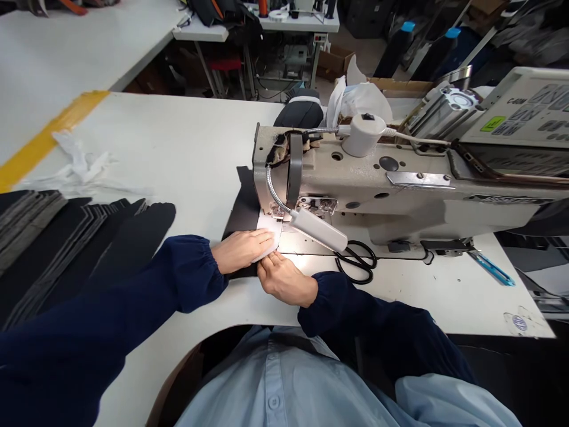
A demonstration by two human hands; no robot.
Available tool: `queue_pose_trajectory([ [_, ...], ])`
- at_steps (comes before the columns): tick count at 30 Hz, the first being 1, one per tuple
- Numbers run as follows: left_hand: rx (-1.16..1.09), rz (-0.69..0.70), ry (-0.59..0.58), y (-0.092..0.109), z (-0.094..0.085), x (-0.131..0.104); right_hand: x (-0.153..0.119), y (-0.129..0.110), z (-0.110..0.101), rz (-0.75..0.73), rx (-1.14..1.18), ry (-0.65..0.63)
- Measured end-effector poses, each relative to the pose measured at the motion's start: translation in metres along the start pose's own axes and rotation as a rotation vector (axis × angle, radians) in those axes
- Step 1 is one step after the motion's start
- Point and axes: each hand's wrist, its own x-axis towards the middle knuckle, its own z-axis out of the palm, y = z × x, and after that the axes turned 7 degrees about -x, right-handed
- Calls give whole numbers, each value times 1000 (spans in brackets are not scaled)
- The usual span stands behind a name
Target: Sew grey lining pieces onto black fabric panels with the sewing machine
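My left hand [243, 251] lies with its fingers stretched out flat on a small white piece of material [268, 223]. Under that piece is a dark fabric panel [242, 207], reaching beneath the head of the sewing machine [320, 169]. My right hand [287, 281] is closed, its thumb and fingertips pinching at the near edge of the white piece; the exact grip is partly hidden. A lit lamp [319, 229] on a bendy metal neck hangs just above the sewing spot. Black-handled scissors [357, 261] lie to the right of my right hand, their blades hidden under the lamp.
Stacks of dark cut panels [128, 237] lie at the left, with white scraps [86, 163] behind them. Yellow tape [53, 139] crosses the table. A blue cutter [493, 268] lies near the right edge. A control box [524, 118] stands behind the machine.
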Motion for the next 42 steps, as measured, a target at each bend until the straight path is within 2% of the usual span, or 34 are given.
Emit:
queue_pose_trajectory([
  [3, 77, -13, -15, -1, -2, 8, 1, 4, 7, 38, -32, 26],
  [11, 170, -90, 68, -4, -8, 22, 5, 13, 13, 86, -33, 51],
  [19, 119, -124, -7, -1, -8, 26, 5, 2, 12, 49, -96, 73],
  [27, 104, -99, 18, -5, 2, 28, 3, -3, 14, 56, -41, 60],
  [35, 110, -100, 166, -18, 12, 39, 2, 1, 29, 93, -48, 171],
  [42, 73, 1, 287, -23, 18, 28, 7, 11, 46, 139, -26, 183],
])
